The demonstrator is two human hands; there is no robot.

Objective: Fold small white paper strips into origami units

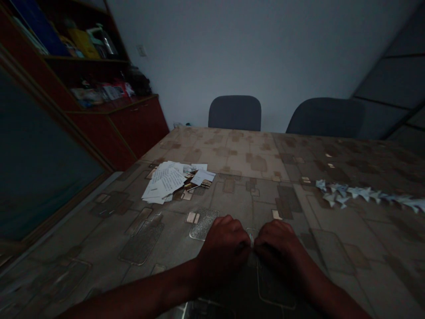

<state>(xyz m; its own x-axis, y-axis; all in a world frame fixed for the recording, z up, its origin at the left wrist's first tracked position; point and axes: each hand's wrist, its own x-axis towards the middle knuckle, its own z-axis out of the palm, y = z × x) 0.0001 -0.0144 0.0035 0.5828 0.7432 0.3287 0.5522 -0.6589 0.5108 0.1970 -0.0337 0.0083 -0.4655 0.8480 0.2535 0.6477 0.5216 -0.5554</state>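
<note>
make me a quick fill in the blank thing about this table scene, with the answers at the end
A small pale thing shows in the gap ____ the left hand and the right hand.
The printed papers lie toward the person's ____, while the row of pale pointed shapes lies toward the person's right.
The number of grey chairs showing beyond the table is ____.

Missing words: between; left; two.

The left hand [226,243] and right hand [282,241] are curled, fingers [261,241] pinched and nearly meeting. Behind the fingers, both bare forearms [152,285] spread apart.
</note>
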